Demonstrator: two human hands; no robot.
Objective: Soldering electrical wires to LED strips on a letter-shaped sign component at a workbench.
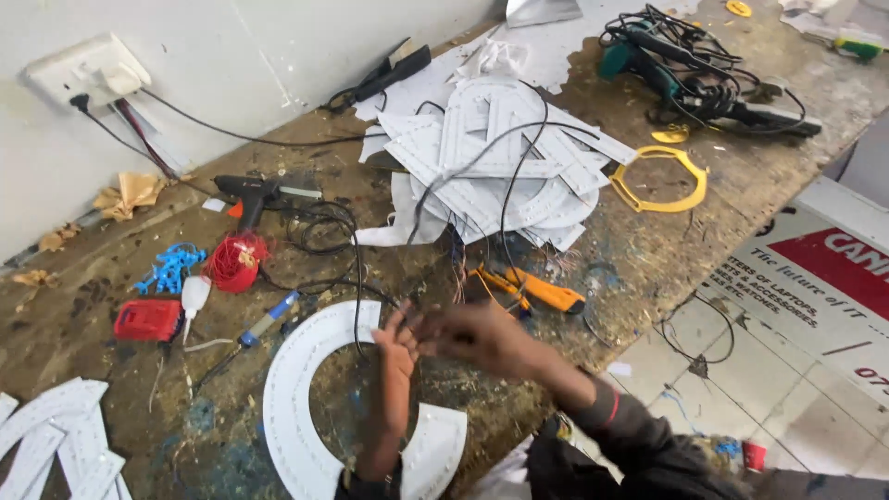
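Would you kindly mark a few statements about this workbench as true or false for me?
1. Both hands, left hand and right hand, meet above the white ring-shaped panel. True.
2. The glue gun lies in the right hand. False: it rests on the bench, by the wall.
3. A yellow ring lies right of the pile of white panels. True.
4. The red wire spool sits on the pile. False: it sits on the bench, beside blue plastic pieces.

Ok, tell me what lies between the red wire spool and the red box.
In the head view, a small white glue bottle lies between the red wire spool and the red box.
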